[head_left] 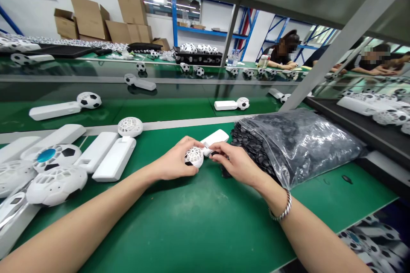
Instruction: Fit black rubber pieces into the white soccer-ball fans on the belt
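Observation:
A white handheld fan with a football-patterned round head [194, 157] lies on the green worktop, its white handle [217, 137] pointing away to the right. The fingers of my left hand [174, 162] are wrapped round the fan head. At the neck between head and handle, my right hand [238, 163] is closed in a pinch on a small black piece, mostly hidden by the fingertips. Just right of that hand is a clear plastic bag [307, 145], open toward me, with a heap of small black pieces [251, 145] at its mouth.
White fans [113, 160] are piled at the left. Beyond a pale rail, a green conveyor belt [179, 113] carries spaced-out fans. A dark tray of fans [378, 106] stands at the right. A slanted metal post [336, 47] rises there. Co-workers [285, 53] sit across the line.

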A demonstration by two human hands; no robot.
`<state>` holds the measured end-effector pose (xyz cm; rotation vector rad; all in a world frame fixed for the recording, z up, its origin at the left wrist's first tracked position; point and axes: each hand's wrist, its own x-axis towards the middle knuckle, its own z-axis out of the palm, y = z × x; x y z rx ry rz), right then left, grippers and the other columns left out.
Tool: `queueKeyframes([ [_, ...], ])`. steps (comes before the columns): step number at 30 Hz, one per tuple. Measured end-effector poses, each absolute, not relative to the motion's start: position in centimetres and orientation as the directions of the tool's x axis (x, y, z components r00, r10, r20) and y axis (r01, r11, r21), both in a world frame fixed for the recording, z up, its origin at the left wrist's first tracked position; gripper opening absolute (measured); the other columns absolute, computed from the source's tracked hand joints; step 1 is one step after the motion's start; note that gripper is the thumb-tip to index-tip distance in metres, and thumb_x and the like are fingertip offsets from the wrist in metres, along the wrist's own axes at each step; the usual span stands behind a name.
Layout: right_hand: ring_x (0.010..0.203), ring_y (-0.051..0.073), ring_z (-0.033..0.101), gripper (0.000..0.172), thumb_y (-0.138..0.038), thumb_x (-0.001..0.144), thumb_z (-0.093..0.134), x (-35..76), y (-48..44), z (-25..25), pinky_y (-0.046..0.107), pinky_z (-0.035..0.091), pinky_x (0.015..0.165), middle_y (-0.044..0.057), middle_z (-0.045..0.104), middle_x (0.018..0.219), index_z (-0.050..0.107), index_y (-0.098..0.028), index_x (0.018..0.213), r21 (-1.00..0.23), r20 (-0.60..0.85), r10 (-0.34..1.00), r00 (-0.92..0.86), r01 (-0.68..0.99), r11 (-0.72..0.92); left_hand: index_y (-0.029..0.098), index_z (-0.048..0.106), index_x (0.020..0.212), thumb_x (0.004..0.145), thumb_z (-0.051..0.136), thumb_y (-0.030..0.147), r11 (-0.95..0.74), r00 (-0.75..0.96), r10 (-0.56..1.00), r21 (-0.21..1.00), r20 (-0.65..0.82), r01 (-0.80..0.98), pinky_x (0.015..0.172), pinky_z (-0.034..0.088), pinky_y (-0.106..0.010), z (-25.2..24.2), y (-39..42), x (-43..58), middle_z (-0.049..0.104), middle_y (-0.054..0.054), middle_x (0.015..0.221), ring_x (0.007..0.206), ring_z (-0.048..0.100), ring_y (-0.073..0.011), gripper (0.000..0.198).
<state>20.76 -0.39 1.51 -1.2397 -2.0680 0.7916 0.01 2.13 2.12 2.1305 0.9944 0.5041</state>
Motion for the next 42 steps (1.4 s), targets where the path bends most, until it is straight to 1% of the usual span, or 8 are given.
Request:
queueKeyframes([
  [6, 0.082, 0.014, 0.055, 0.007, -0.019, 0.078, 0.055, 20.5, -0.3, 1.5, 0.027, 0.044, 0.075, 0.003, 0.059, 0.086, 0.061, -0.019, 0.081, -0.707, 0.361, 0.871, -0.333, 0.511, 0.488, 0.023, 0.047, 0.109, 0.062, 0.058, 0.022, -0.424, 0.607, 0.795, 0.733, 0.019, 0.532, 0.086, 0.041, -0.034, 1.9, 2.2, 0.1, 0.042, -0.003, 0.105, 0.099, 0.047, -0.0214, 0.048],
  [10, 0.069, 0.012, 0.056, 0.008, -0.024, 0.077, 0.055, 19.8, -0.2, 0.6, 0.025, 0.046, 0.065, 0.0, 0.058, 0.074, 0.055, -0.018, 0.082, -0.904, 0.172, 0.91, -0.378, 0.307, 0.298, 0.023, 0.048, 0.107, 0.062, 0.057, 0.021, -0.436, 0.612, 0.79, 0.738, 0.039, 0.515, 0.086, 0.041, -0.033, 1.7, 2.3, 0.0, 0.042, -0.003, 0.104, 0.099, 0.048, -0.0211, 0.046],
  [13, 0.068, 0.012, 0.058, 0.01, -0.026, 0.077, 0.055, 19.4, 0.0, 0.0, 0.024, 0.047, 0.062, 0.0, 0.057, 0.071, 0.053, -0.017, 0.081, -0.965, 0.046, 0.9, -0.433, 0.215, 0.153, 0.023, 0.049, 0.106, 0.062, 0.059, 0.023, -0.437, 0.612, 0.79, 0.737, 0.042, 0.515, 0.086, 0.041, -0.034, 1.7, 2.3, 0.0, 0.043, -0.003, 0.105, 0.099, 0.048, -0.0213, 0.045],
  [18, 0.061, 0.009, 0.053, 0.011, -0.025, 0.072, 0.06, 19.0, 0.6, -0.5, 0.023, 0.044, 0.06, -0.002, 0.057, 0.067, 0.056, -0.016, 0.075, -0.96, 0.084, 0.922, -0.379, 0.219, 0.177, 0.023, 0.05, 0.103, 0.063, 0.063, 0.033, -0.437, 0.577, 0.814, 0.727, 0.07, 0.529, 0.087, 0.04, -0.036, 1.7, 2.1, 0.4, 0.045, -0.003, 0.103, 0.099, 0.048, -0.022, 0.043],
  [24, 0.056, 0.008, 0.051, 0.012, -0.021, 0.067, 0.065, 18.9, 0.9, -0.4, 0.021, 0.041, 0.056, -0.003, 0.056, 0.06, 0.055, -0.015, 0.067, -0.963, 0.084, 0.941, -0.327, 0.215, 0.161, 0.021, 0.051, 0.099, 0.065, 0.059, 0.026, -0.424, 0.507, 0.855, 0.716, 0.112, 0.555, 0.084, 0.041, -0.033, 1.6, 1.7, 1.2, 0.045, -0.002, 0.101, 0.095, 0.049, -0.0199, 0.035],
  [34, 0.055, 0.008, 0.05, 0.02, -0.028, 0.06, 0.071, 18.9, 1.9, -0.7, 0.021, 0.04, 0.054, -0.004, 0.057, 0.06, 0.056, -0.015, 0.064, -0.953, 0.121, 0.945, -0.303, 0.232, 0.197, 0.021, 0.054, 0.094, 0.061, 0.057, 0.021, -0.404, 0.416, 0.894, 0.695, 0.165, 0.594, 0.083, 0.041, -0.035, 1.2, 1.2, 1.7, 0.048, -0.002, 0.096, 0.093, 0.051, -0.0206, 0.032],
  [37, 0.055, 0.008, 0.049, 0.023, -0.03, 0.059, 0.071, 18.8, 2.0, -0.7, 0.021, 0.04, 0.054, -0.003, 0.057, 0.062, 0.055, -0.015, 0.065, -0.945, 0.141, 0.945, -0.296, 0.245, 0.217, 0.021, 0.056, 0.091, 0.059, 0.06, 0.022, -0.362, 0.373, 0.913, 0.749, 0.165, 0.555, 0.077, 0.043, -0.033, 1.1, 1.2, 2.0, 0.049, -0.001, 0.092, 0.086, 0.053, -0.0193, 0.032],
  [42, 0.057, 0.009, 0.05, 0.019, -0.035, 0.077, 0.054, 19.5, 2.0, 0.1, 0.021, 0.041, 0.056, -0.003, 0.054, 0.064, 0.055, -0.016, 0.073, -0.901, 0.247, 0.94, -0.233, 0.301, 0.312, 0.017, 0.057, 0.085, 0.053, 0.071, 0.028, -0.016, 0.187, 0.982, 0.973, -0.028, 0.229, 0.054, 0.041, -0.024, 2.5, 5.3, 3.3, 0.056, 0.0, 0.073, 0.061, 0.052, -0.0133, 0.037],
])
